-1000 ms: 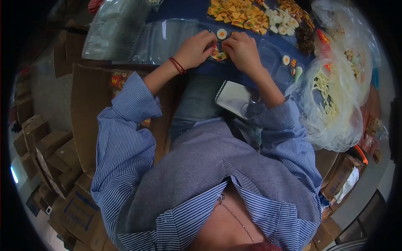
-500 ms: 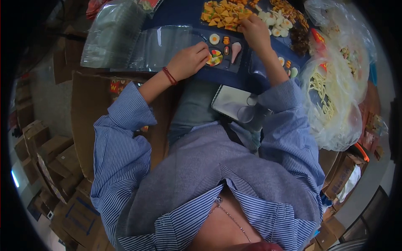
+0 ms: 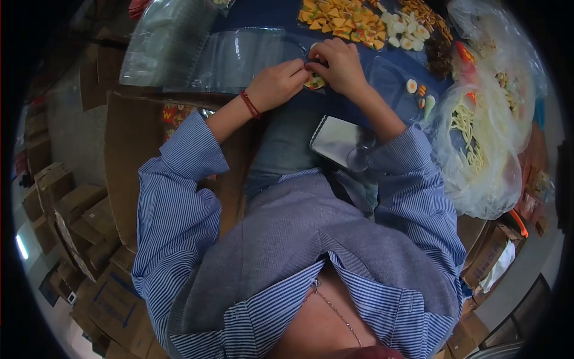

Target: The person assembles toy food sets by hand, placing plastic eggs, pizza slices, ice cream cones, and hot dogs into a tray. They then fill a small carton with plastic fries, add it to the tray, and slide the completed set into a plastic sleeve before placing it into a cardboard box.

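My left hand (image 3: 278, 85), with a red cord bracelet at the wrist, has its fingers closed at the left edge of a small toy pizza (image 3: 314, 82). My right hand (image 3: 342, 69) is bent over the same pizza, thumb and fingertips pinched together close to the left fingertips. What sits in either pinch is too small or hidden to make out. The right hand covers most of the tray beneath it. Farther up lies a pile of orange triangular toy pieces (image 3: 344, 21), beside white toy egg pieces (image 3: 408, 33).
Stacked clear plastic packaging (image 3: 170, 45) stands at the left, and a clear sheet (image 3: 239, 57) lies beside it. To the right are a clear tray (image 3: 385, 75) with a toy egg (image 3: 411, 86) and drumstick (image 3: 429, 106). Clear bags (image 3: 487, 173) hold noodle-like pieces. A notebook (image 3: 341, 142) rests near my lap.
My right hand has come from the orange pile down and left to the toy pizza, now covering the tray. My left hand stays by the pizza. The view has shifted slightly.
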A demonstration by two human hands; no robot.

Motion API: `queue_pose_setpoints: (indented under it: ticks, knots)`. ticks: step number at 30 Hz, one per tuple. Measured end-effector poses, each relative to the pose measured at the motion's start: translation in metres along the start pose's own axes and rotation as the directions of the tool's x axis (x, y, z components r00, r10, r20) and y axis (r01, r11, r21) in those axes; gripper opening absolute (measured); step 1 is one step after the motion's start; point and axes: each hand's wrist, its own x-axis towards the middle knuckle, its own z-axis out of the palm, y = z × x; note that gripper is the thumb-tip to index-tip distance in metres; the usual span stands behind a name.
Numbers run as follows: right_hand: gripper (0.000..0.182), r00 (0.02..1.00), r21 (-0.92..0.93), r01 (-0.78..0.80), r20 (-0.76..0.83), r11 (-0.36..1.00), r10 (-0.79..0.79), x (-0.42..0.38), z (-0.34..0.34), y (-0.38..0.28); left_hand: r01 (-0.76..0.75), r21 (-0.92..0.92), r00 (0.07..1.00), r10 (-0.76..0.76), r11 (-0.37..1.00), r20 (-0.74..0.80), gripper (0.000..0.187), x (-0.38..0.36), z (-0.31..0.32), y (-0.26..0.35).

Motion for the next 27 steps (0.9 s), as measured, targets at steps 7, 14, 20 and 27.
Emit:
queue_pose_setpoints:
  ticks: [7,14,20,27]
  knots:
    - [0.030,0.987,-0.239,0.161,0.034,0.958,-0.157,-0.038,-0.029,-0.013,-0.089,0.017,0.992,0.090,0.996,-0.093,0.024,0.005,0.001,0.000]
    - [0.035,0.990,-0.319,0.137,0.017,0.938,-0.139,-0.051,-0.020,-0.015,-0.103,0.047,0.990,0.107,0.994,-0.087,0.021,0.010,0.003,0.000]
    - [0.039,0.996,-0.292,0.076,-0.026,0.954,-0.087,-0.060,-0.021,-0.023,-0.112,0.033,0.993,0.114,0.993,-0.039,0.020,0.008,-0.003,-0.002]
    - [0.043,0.995,-0.403,0.036,-0.067,0.914,-0.069,-0.073,-0.019,-0.026,-0.138,0.047,0.987,0.141,0.989,-0.076,0.025,0.008,0.007,-0.002]
